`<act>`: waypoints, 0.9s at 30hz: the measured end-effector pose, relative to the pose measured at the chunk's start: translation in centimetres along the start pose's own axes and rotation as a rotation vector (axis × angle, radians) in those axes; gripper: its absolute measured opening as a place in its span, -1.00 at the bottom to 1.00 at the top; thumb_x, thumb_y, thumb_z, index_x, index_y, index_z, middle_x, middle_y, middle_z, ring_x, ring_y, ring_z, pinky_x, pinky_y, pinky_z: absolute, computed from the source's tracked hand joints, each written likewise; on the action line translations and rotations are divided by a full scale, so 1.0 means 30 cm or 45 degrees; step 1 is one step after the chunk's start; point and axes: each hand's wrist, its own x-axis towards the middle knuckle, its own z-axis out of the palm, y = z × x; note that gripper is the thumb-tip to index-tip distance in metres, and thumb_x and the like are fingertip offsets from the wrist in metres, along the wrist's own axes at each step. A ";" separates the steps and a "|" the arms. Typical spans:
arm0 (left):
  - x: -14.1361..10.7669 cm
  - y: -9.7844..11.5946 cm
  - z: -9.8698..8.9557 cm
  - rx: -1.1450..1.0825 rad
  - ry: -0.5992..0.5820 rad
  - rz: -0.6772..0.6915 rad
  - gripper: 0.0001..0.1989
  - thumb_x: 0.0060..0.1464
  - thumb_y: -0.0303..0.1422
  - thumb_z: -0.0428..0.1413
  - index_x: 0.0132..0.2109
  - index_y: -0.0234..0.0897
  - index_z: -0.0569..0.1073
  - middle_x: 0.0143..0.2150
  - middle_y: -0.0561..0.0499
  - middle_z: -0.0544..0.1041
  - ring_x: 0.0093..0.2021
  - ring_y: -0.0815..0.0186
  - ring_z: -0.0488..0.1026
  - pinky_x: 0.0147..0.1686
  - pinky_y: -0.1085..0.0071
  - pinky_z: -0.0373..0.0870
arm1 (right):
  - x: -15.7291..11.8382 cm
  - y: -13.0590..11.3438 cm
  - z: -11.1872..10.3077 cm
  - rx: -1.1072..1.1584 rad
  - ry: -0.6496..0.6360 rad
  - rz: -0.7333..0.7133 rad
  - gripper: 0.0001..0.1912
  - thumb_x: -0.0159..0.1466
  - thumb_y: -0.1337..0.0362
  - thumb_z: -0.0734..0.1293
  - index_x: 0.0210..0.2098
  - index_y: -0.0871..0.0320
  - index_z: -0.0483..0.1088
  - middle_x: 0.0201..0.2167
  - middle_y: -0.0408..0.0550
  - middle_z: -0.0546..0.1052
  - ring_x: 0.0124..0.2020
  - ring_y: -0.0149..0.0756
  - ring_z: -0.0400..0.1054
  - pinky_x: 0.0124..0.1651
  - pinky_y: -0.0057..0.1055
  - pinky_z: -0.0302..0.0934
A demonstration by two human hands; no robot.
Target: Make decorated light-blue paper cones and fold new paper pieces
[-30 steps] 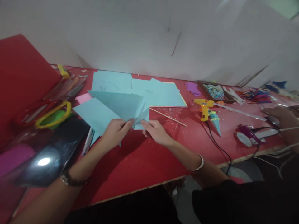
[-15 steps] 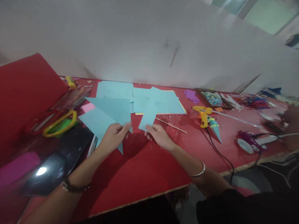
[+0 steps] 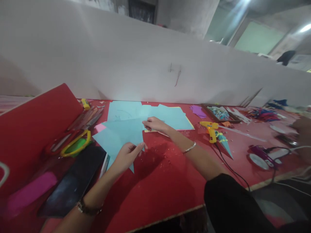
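Note:
A light blue sheet of paper (image 3: 123,132) with pointed corners is held above the red table (image 3: 170,184). My left hand (image 3: 128,153) is closed on its lower right edge, thumb on top. At the upper right corner, my right hand (image 3: 154,124) pinches the same sheet with closed fingers. Behind lies a stack of blue paper (image 3: 173,117) with yellow edges showing beneath, partly covered by my right hand. Another blue sheet (image 3: 121,110) lies flat against the wall. Part of a thin stick (image 3: 163,133) shows under my right forearm.
At the left are yellow-handled scissors (image 3: 75,145), a dark flat slab (image 3: 73,184) and a red board (image 3: 41,129). On the right, a yellow glue gun (image 3: 211,129) with its cord sits by a blue paper cone (image 3: 225,147), a tray (image 3: 236,120) and a purple device (image 3: 262,157).
My right hand has moved up and left, from a separate blue paper strip to the sheet's upper corner. The strip has left its fingers. My left hand still grips the sheet; the view has tilted up.

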 end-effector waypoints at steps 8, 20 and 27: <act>0.003 -0.013 -0.007 -0.048 -0.017 -0.015 -0.58 -0.16 -0.07 0.00 -0.72 -0.29 0.23 -0.77 0.15 0.11 -0.68 0.48 0.04 -0.64 0.49 -0.01 | 0.222 -0.008 0.006 -0.300 -0.090 0.000 -0.73 0.14 0.33 0.20 -0.67 0.25 0.25 -0.78 -0.19 0.27 -0.69 -0.53 0.15 -0.51 -0.55 0.03; 0.005 -0.027 0.004 -0.019 -0.010 -0.061 -0.57 -0.12 -0.06 -0.04 -0.64 -0.36 0.36 -0.75 0.15 0.10 -0.67 0.49 0.04 -0.64 0.52 -0.04 | 0.097 -0.021 0.008 0.061 -0.104 -0.169 -0.63 0.26 0.10 0.01 -0.27 0.21 0.31 -0.50 -0.14 0.34 -0.51 -0.49 0.24 -0.37 -0.51 0.15; 0.010 -0.044 0.015 0.017 0.011 -0.055 -0.56 -0.13 -0.08 -0.02 -0.73 -0.32 0.24 -0.77 0.15 0.10 -0.69 0.50 0.01 -0.66 0.52 -0.04 | -0.145 -0.111 0.043 0.398 -0.109 -0.367 -0.69 0.14 0.07 0.21 -0.55 0.18 0.22 -0.63 -0.22 0.27 -0.53 -0.49 0.18 -0.35 -0.48 0.13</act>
